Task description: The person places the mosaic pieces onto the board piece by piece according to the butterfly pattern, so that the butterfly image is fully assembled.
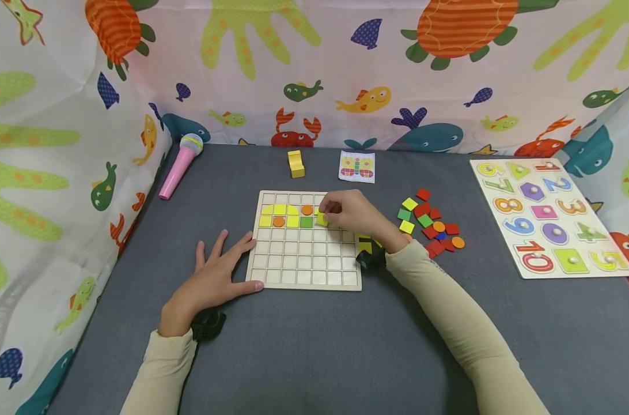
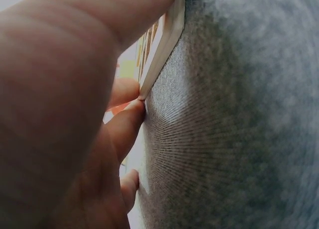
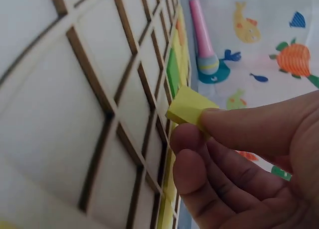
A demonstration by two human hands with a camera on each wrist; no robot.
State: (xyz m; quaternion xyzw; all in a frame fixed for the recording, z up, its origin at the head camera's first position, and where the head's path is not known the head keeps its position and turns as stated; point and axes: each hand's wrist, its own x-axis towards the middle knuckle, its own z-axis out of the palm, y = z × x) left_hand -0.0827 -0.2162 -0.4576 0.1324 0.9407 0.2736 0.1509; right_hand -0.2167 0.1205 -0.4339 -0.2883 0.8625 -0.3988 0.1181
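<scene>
A wooden grid board (image 1: 290,278) lies on the grey cloth, with yellow, orange and green pieces in its upper two rows. My right hand (image 1: 357,212) is over the board's upper right part and pinches a yellow square tile (image 3: 188,107) between thumb and fingertips; in the right wrist view this hand (image 3: 249,159) holds it tilted at the grid. Fingers spread, my left hand (image 1: 213,276) touches the board's left edge with thumb and a fingertip. The left wrist view shows the left hand (image 2: 99,154) against the board's side (image 2: 162,50).
Loose red, green, yellow, orange and blue pieces (image 1: 434,247) lie right of the board. Behind it are a yellow block (image 1: 296,164) and a butterfly pattern card (image 1: 356,167). A pink microphone (image 1: 177,172) lies back left, a number puzzle (image 1: 545,212) at right. Yellow pieces (image 1: 364,244) show under the right wrist.
</scene>
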